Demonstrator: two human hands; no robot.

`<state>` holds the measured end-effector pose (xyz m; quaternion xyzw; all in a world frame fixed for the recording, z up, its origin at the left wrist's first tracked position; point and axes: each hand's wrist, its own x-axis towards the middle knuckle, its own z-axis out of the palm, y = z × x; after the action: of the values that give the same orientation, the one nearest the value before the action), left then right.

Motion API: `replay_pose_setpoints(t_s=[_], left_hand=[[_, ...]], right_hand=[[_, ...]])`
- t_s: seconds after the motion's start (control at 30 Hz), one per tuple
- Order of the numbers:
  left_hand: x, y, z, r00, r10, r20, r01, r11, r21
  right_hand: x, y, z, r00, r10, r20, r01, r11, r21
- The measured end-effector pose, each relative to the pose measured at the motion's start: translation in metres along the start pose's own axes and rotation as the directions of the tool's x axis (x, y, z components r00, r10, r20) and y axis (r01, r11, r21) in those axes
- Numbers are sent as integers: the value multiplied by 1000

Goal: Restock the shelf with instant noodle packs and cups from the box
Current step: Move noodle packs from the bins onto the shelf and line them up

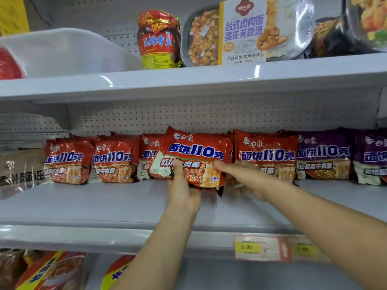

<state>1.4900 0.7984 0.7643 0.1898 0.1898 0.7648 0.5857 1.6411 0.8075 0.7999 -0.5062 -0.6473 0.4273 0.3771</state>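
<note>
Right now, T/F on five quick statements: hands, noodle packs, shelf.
1. The left hand grips a red noodle pack. True.
2. The right hand holds a noodle cup. False: no cup is in it; it reaches toward the row beside the held pack.
3. Purple packs stand right of the red ones. True.
4. The shelf edge carries a yellow tag reading 3.00. True.
5. The jar stands on the same shelf as the packs. False: it is one shelf up.
</note>
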Motion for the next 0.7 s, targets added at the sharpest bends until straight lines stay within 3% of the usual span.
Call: replay_pose_setpoints(t_s=[0.13, 0.3, 0.37, 0.47, 0.7], left_hand=[[5, 17, -8, 996, -85, 9, 84, 994, 75], [20, 57, -28, 993, -105, -48, 115, 884, 454], [28, 71, -28, 992, -115, -42, 117, 775, 621], [43, 80, -25, 989, -148, -19, 96, 536, 839], [86, 62, -28, 995, -65, 81, -70, 153, 986]], right_hand=[[12, 3, 19, 999, -5, -37, 11, 989, 150], [22, 3, 8, 995, -10, -100, 20, 995, 102], [26, 1, 5, 993, -26, -113, 36, 996, 86], [34, 0, 3, 987, -35, -155, 40, 999, 27], [53, 4, 13, 955, -85, -283, 37, 985, -170]])
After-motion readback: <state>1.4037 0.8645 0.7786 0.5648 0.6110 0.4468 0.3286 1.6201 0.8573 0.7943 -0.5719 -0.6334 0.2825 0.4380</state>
